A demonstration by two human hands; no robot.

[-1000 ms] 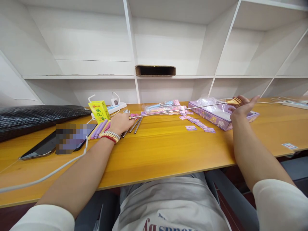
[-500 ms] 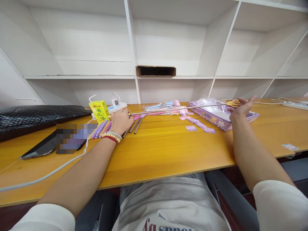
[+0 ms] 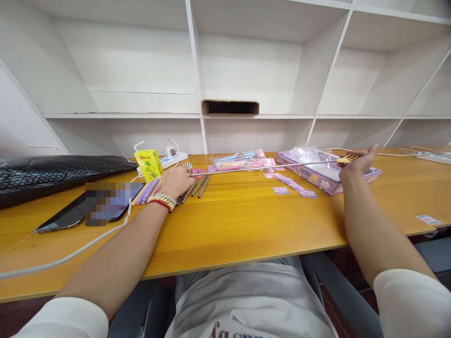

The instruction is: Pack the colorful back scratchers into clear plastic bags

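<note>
My left hand (image 3: 177, 180) is closed around the handle end of an extended telescopic back scratcher (image 3: 260, 168). Its thin metal rod stretches right, above the table, to a yellow claw-shaped head. That head lies against my right hand (image 3: 356, 162), which is turned palm up with the thumb stretched out and the fingers partly behind the claw. Beneath and beside my left hand are several collapsed back scratchers, with purple and yellow handles (image 3: 150, 191) to its left and metal rods (image 3: 203, 186) with pink, purple and blue heads to its right.
A purple display box (image 3: 310, 177) with clear plastic wrap stands near my right hand. Packaged pink and blue items (image 3: 243, 160) and small purple cards (image 3: 294, 183) lie mid-table. At left are a yellow drink carton (image 3: 150, 164), a phone (image 3: 63, 213), a white cable and a dark bag (image 3: 63, 176).
The rod sits slightly lower, and the yellow head has tilted against my right hand. My left hand has shifted slightly, showing a blue head behind it. The view has moved a little.
</note>
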